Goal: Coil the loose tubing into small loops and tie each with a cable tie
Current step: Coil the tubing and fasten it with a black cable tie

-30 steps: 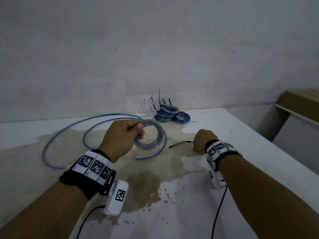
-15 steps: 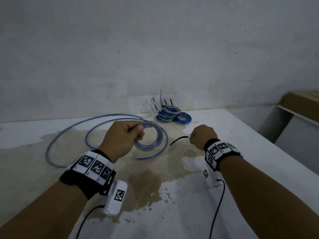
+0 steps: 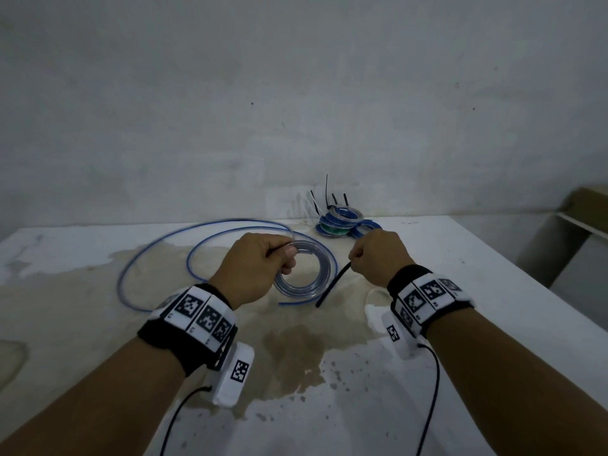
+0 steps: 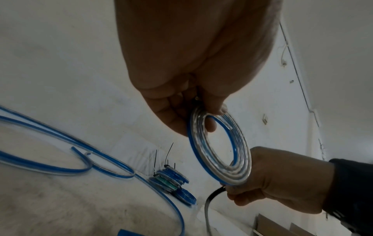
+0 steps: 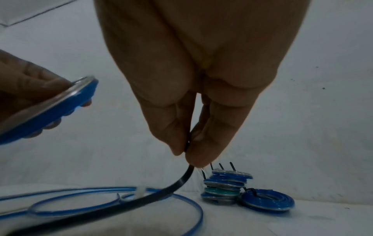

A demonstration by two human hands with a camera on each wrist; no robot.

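My left hand (image 3: 260, 261) grips a small coil of clear and blue tubing (image 3: 301, 271) at its top and holds it above the table; the same coil (image 4: 220, 150) fills the left wrist view. My right hand (image 3: 375, 255) pinches one end of a black cable tie (image 3: 332, 286) between thumb and forefinger, just right of the coil. The cable tie (image 5: 161, 193) hangs down and to the left from the fingertips. Loose blue tubing (image 3: 154, 258) lies in wide loops on the table (image 3: 460, 291) behind and left of the coil.
A stack of tied coils (image 3: 340, 222), blue and one green, stands at the back of the table by the wall, with black tie tails sticking up. A brown stain (image 3: 296, 350) covers the table's middle. A cardboard box (image 3: 589, 205) sits off the table's right edge.
My right hand has lifted the black cable tie off the table and carried it up and left toward the coil. The left hand keeps holding the coil, slightly raised.
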